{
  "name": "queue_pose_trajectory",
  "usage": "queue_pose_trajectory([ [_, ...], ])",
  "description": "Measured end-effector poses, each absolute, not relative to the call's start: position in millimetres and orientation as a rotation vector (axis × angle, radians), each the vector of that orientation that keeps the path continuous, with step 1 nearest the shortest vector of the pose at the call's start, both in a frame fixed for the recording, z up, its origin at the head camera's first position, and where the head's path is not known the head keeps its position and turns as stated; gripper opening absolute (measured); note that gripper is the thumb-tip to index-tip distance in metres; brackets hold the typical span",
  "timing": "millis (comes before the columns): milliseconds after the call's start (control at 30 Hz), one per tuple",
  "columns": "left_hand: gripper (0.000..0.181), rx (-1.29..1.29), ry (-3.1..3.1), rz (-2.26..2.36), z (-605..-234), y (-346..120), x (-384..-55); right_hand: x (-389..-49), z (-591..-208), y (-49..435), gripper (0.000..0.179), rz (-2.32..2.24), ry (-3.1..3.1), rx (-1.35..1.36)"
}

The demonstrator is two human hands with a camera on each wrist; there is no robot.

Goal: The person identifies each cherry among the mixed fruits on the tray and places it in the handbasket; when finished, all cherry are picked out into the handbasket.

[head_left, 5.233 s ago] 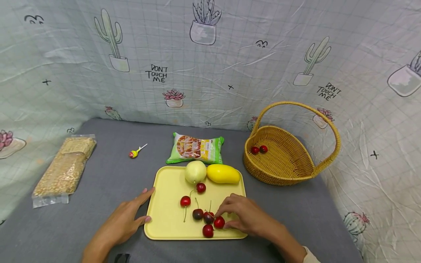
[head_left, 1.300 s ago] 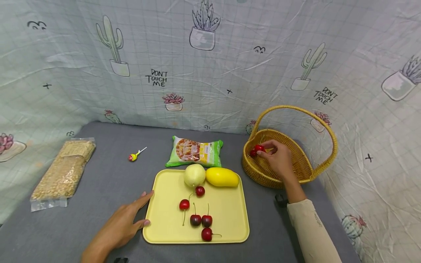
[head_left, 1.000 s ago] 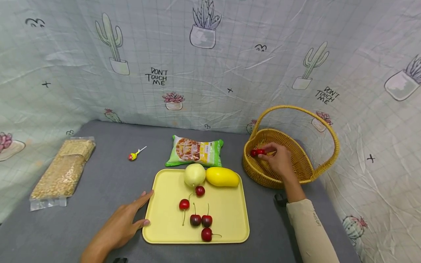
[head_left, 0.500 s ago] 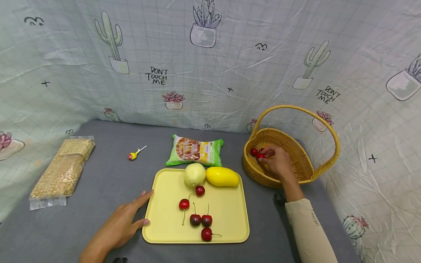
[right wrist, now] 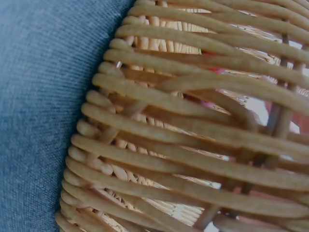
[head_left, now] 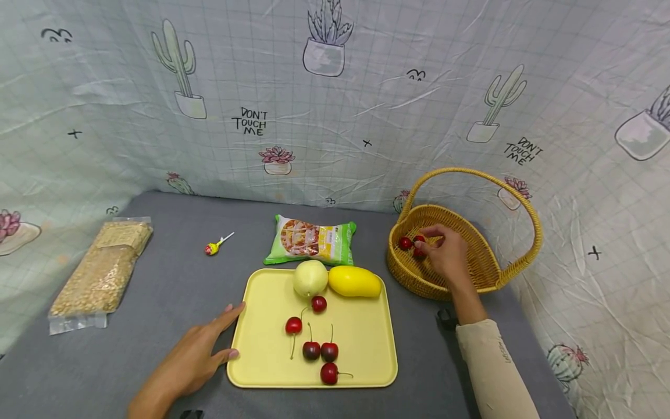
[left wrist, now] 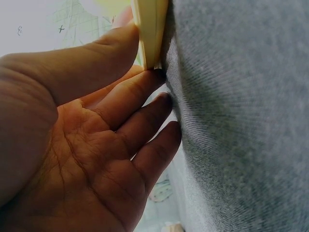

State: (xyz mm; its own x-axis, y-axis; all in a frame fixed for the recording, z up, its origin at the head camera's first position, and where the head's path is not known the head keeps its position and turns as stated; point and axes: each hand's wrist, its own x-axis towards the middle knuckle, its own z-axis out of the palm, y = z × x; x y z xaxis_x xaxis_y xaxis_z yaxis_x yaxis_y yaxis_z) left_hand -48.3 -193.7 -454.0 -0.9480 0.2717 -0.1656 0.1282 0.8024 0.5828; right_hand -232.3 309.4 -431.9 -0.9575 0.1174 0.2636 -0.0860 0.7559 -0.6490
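Left hand (head_left: 191, 355) at the tray (head_left: 366, 334), right hand (head_left: 447, 253) deep in the basket (head_left: 410, 282)

Far left we have the bag of kernels (head_left: 102, 276), lying flat on the grey cloth (head_left: 173, 291), well apart from the action; next along comes the left hand, fingers fairly straight and spread, thumb and fingertips touching the tray's left rim, gripping nothing that shows, probably there to steady it; beyond it sits the lollipop (head_left: 211, 248), stick pointing away to the right.

Now the yellow tray: five cherries (head_left: 311, 350) lie loose with stems pointing every way, its raised rim likely stopping any roll; a pale green fruit (head_left: 310, 278) and a yellow fruit (head_left: 355, 281) lie side by side at its far edge, perhaps leaving the near part free for fingers; just behind is the snack packet (head_left: 313, 238).

And on the right, the basket, handle arched upright; the right hand reaches in below it, finger and thumb bent close around the basket cherries (head_left: 405, 243), three of which show at the left end; whether one is pinched I cannot tell, and the right wrist view gives mostly wicker; reaching low presumably spares the fruit a drop.
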Motion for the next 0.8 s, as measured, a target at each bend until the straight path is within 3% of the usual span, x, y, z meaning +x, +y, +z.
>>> queue_pose_trajectory([
  [400,0.091,0.304,2.741,0.873,-453.6,-193.3,-47.8,-219.9,-425.2,304.5,0.027,1.09,-2.22,0.16],
  [800,0.089,0.355,2.78,0.879,-455.2,-194.0,-45.2,-184.8,-399.4,275.7,0.031,1.115,-2.093,0.385],
])
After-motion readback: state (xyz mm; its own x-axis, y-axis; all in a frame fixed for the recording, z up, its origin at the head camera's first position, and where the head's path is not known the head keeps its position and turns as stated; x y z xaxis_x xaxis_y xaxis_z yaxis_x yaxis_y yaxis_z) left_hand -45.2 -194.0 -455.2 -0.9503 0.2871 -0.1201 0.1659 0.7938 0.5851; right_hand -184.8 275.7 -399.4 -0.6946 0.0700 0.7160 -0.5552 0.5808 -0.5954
